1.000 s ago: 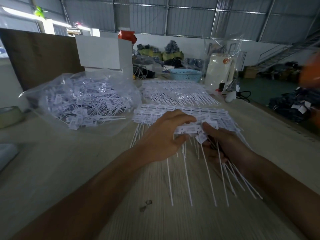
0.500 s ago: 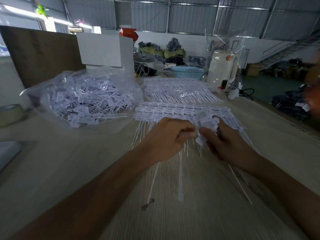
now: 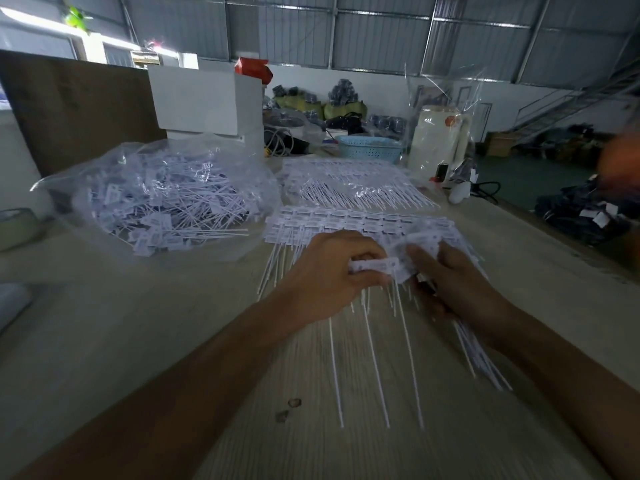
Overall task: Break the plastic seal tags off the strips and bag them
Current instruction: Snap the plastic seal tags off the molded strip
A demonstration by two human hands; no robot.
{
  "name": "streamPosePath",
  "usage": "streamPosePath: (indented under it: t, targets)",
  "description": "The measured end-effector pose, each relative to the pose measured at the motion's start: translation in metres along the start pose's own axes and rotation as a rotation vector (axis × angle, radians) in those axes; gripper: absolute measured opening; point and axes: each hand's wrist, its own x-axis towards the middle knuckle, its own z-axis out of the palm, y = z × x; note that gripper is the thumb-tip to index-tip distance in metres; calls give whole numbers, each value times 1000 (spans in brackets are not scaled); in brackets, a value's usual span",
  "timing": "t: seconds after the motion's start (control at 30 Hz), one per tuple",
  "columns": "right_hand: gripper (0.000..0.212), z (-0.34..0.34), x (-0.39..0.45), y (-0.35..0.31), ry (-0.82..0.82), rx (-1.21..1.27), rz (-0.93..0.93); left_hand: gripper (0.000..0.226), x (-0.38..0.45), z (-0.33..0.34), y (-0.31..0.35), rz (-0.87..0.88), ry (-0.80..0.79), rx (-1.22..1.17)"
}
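Observation:
My left hand (image 3: pixel 330 275) and my right hand (image 3: pixel 450 282) meet over the wooden table (image 3: pixel 121 341), both gripping one strip of white seal tags (image 3: pixel 377 265) by its flat heads. The strip's thin tails hang toward me over the table. My right hand also holds a bundle of tags whose tails (image 3: pixel 481 355) fan out under its wrist. Just beyond my hands lies a stack of unbroken tag strips (image 3: pixel 346 220). A clear plastic bag (image 3: pixel 156 199) heaped with loose tags lies open to the left.
A second wrapped batch of strips (image 3: pixel 353 181) lies further back. Behind stand a white box (image 3: pixel 201 98), a blue basket (image 3: pixel 370 148) and a cream container (image 3: pixel 436 140). A tape roll (image 3: pixel 17 226) lies at the left edge. The table's right edge runs diagonally.
My hands have shifted slightly toward me and twisted the strip. The tag tails, blurred half a second ago, now hang straight over the table.

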Motion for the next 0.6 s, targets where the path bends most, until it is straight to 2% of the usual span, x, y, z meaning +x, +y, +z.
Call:
streamPosePath:
  t: [0.13,0.3,0.43,0.6]
  targets:
    - [47,21,0,-7,-143,97,12,24,-2,1,1,-35,73,24]
    - [41,14,-5,-7,-316,209,142,31,-1,7,4,-10,92,-68]
    - [38,12,-5,-12,-294,278,128,32,-1,4,6,5,96,-26]
    - [38,1,-3,-12,-179,313,46,33,0,-5,-4,-2,16,41]
